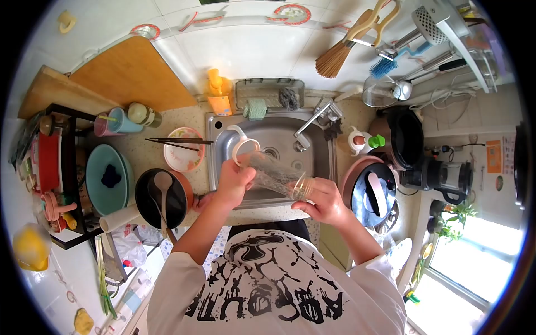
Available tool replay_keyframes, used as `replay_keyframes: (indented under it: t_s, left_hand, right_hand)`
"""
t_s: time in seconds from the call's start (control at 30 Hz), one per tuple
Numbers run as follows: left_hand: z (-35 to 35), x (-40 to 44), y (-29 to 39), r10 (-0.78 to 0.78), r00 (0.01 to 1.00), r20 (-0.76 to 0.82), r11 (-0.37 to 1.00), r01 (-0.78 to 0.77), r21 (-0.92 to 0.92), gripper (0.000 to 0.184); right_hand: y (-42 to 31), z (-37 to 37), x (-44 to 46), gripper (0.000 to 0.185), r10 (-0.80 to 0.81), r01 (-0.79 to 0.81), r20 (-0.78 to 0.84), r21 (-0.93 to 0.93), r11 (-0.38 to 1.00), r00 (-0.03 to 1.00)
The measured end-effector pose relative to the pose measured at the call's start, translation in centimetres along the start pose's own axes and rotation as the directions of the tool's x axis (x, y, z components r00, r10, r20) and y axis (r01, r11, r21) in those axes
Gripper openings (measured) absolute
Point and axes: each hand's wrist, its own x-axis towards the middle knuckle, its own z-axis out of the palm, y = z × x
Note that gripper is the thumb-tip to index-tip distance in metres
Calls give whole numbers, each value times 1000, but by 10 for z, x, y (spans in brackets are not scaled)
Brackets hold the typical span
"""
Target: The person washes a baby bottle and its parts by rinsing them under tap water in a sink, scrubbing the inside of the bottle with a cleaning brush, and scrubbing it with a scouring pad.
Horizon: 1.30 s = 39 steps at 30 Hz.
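Observation:
Above the front part of the steel sink (pixel 215 162), a clear bottle (pixel 273 174) lies tilted between both hands. My left hand (pixel 235 181) is closed round its end at the left, beside a white ring-shaped part with a curved strap (pixel 237 133). My right hand (pixel 324 200) grips the other end, near the ribbed rim. The drain shows in the basin behind the bottle. A chrome faucet (pixel 315 124) stands at the sink's back right corner. Behind the basin, a green cloth (pixel 255 109) and a dark scrubber (pixel 288 98) rest on a rack.
Left of the sink are a bowl (pixel 181 159) with chopsticks across it, a dark pan (pixel 146 201) with utensils, and a teal basin (pixel 96 181). To the right sit a lidded pot (pixel 360 195), a pump bottle (pixel 357 140) and a black cooker (pixel 405 134).

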Motion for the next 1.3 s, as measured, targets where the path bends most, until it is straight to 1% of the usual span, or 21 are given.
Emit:
replay_keyframes:
  t_s: [0.03, 0.1, 0.17, 0.2, 0.27, 0.3, 0.33, 0.37, 0.43, 0.5, 0.53, 0.6, 0.63, 0.67, 0.7, 0.83, 0.93, 1.03, 1.07, 1.2, 1.3]
  left_hand:
    - [4, -2, 3, 73, 997, 5, 996, -73, 57, 51]
    - [11, -1, 3, 233, 971, 45, 964, -237, 123, 54]
    - [12, 2, 4, 398, 911, 108, 902, -410, 134, 59]
    - [5, 4, 4, 403, 900, 167, 870, -433, 235, 65]
    - [-14, 6, 0, 384, 880, 281, 775, -472, 419, 77]
    - [-15, 6, 3, 397, 867, 302, 745, -496, 446, 75]
    - [-15, 6, 7, 409, 853, 324, 712, -520, 472, 74]
    - [-15, 6, 10, 420, 839, 346, 677, -543, 497, 74]
    - [-12, 4, 14, 399, 871, 285, 745, -490, 453, 69]
    - [-6, 5, 12, 378, 902, 208, 825, -430, 367, 61]
    - [-2, 7, 9, 366, 916, 163, 866, -400, 300, 55]
    - [-3, 7, 9, 218, 972, 92, 956, -231, 182, 44]
    - [-6, 6, 12, 82, 994, 73, 988, -91, 127, 39]
    - [-8, 5, 13, -55, 997, 62, 996, 51, 69, 33]
    - [-7, 6, 12, -96, 994, 47, 995, 94, 27, 30]
    - [-2, 12, 6, -215, 976, -44, 975, 212, -66, 26]
    - [-11, 16, -5, -263, 960, -99, 955, 245, -166, 28]
    - [-19, 10, -8, -257, 956, -140, 948, 220, -231, 31]
    - [-19, 8, -8, -245, 957, -153, 949, 204, -239, 32]
    - [-12, 3, -8, -221, 948, -231, 962, 173, -210, 40]
    - [-17, 1, -17, -165, 946, -279, 972, 109, -206, 39]
  right_hand:
    - [-3, 2, -1, 37, 151, -148, -17, 120, 982, 988]
    - [-13, 6, -7, 39, 439, -413, 7, 354, 839, 898]
    - [-13, 10, -11, 38, 663, -529, 149, 738, 419, 734]
    - [-12, 11, -12, 38, 723, -512, 260, 846, 148, 640]
    - [-6, 9, -15, 36, 721, -392, 389, 903, -175, 574]
    - [-4, 9, -15, 35, 703, -314, 453, 890, -330, 548]
    - [-8, 8, -10, 31, 716, -295, 476, 879, -374, 510]
    - [-7, 11, -10, 30, 706, -319, 451, 891, -323, 546]
    - [-8, 16, -13, 32, 678, -356, 402, 909, -216, 616]
    - [-18, 19, -10, 32, 732, -482, 213, 858, 178, 648]
    - [-22, 19, -7, 32, 728, -523, 114, 770, 366, 676]
    - [-16, 7, -6, 34, 551, -511, 89, 520, 685, 830]
    - [-14, 1, -4, 35, 449, -454, 106, 368, 811, 887]
    - [-15, -4, 0, 31, 398, -410, 102, 288, 865, 912]
    - [-19, -11, 7, 27, 345, -359, 104, 207, 910, 933]
    - [-4, -29, 15, 20, 109, -106, 166, -27, 994, 980]
    - [12, -42, 15, 18, 84, -104, 189, 97, 990, 978]
    - [32, -48, 7, 22, 221, -240, 95, 306, 921, 971]
    - [32, -47, 6, 18, 314, -307, 60, 436, 846, 948]
    - [44, -46, 0, 25, 453, -437, 52, 386, 812, 890]
    - [56, -40, -11, 22, 546, -453, 17, 579, 678, 838]
